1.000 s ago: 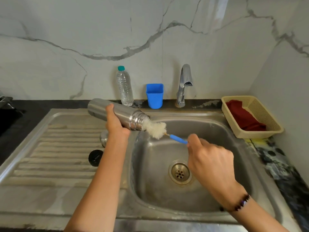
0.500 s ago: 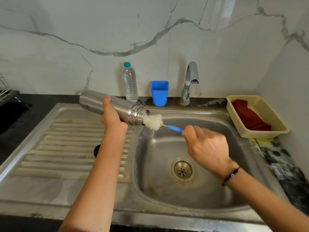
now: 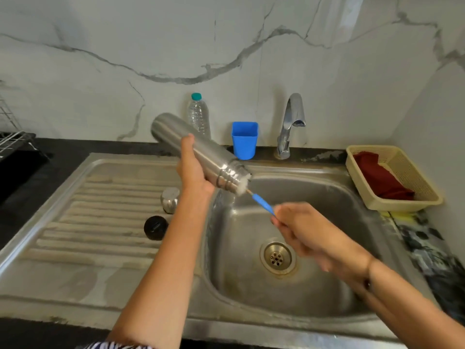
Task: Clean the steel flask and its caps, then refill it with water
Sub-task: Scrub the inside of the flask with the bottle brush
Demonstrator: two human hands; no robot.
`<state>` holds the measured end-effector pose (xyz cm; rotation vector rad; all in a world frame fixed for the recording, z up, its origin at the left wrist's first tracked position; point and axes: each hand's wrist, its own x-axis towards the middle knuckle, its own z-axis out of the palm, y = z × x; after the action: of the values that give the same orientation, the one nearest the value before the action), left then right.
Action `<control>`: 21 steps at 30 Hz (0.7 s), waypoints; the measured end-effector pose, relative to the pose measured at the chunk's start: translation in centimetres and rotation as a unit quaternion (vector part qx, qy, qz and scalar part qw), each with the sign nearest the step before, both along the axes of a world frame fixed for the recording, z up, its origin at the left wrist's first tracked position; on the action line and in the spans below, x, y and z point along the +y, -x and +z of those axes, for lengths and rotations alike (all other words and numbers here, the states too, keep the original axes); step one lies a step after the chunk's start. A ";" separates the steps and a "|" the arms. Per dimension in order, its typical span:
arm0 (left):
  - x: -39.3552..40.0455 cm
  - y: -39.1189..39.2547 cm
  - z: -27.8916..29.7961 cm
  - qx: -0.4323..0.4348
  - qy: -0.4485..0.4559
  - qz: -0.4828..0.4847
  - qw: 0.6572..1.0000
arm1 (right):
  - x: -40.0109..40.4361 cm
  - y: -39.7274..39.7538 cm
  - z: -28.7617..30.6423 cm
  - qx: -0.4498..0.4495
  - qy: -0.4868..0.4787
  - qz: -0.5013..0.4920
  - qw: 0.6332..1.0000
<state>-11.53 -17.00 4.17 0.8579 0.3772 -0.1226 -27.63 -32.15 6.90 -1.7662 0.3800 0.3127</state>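
Note:
My left hand (image 3: 192,170) grips the steel flask (image 3: 173,133) around its middle, tilted with its open mouth pointing down and right over the sink basin (image 3: 327,197). My right hand (image 3: 304,230) holds the blue handle of a bottle brush (image 3: 261,202). The white bristle head is almost fully inside the flask's mouth. A steel cap (image 3: 170,199) and a black inner cap (image 3: 155,227) lie on the ribbed drainboard (image 3: 100,210), just left of my left forearm.
The tap (image 3: 290,124) stands behind the basin with no water running. A blue cup (image 3: 244,140) and a clear plastic water bottle (image 3: 198,114) stand at the wall. A beige basket (image 3: 402,170) holding a red cloth sits at the right. A wire rack (image 3: 11,137) is far left.
The brush head has gone from outside the flask's mouth to nearly all inside it. My left hand tipped the flask's base higher. My right hand moved lower and right.

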 end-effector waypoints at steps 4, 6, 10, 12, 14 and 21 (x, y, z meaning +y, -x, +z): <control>0.1 -0.2 0.2 -0.026 0.008 -0.004 1.000 | -1.1 0.6 -0.3 0.028 -0.032 0.026 0.999; 1.4 -0.9 0.0 -0.034 0.021 0.033 0.999 | -2.0 1.3 -0.3 0.073 -0.089 0.035 0.993; -0.2 0.1 -0.8 -0.032 0.013 -0.018 0.999 | -0.3 0.0 -0.5 0.087 -0.147 0.016 0.985; 0.4 -0.4 -0.5 -0.029 0.004 -0.010 1.000 | -0.7 0.5 -0.5 0.005 -0.002 0.022 1.000; 1.5 -1.2 -0.5 -0.012 0.021 0.030 0.999 | -1.6 1.0 -0.5 -0.111 0.225 0.048 0.967; 0.2 -1.1 -1.5 0.065 0.012 0.024 0.998 | -0.7 1.0 -1.3 -0.307 0.639 0.071 0.702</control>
<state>-10.46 -16.82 2.68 0.8187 0.5166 -0.1379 -28.64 -32.81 5.60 -3.1137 -0.1237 -0.6418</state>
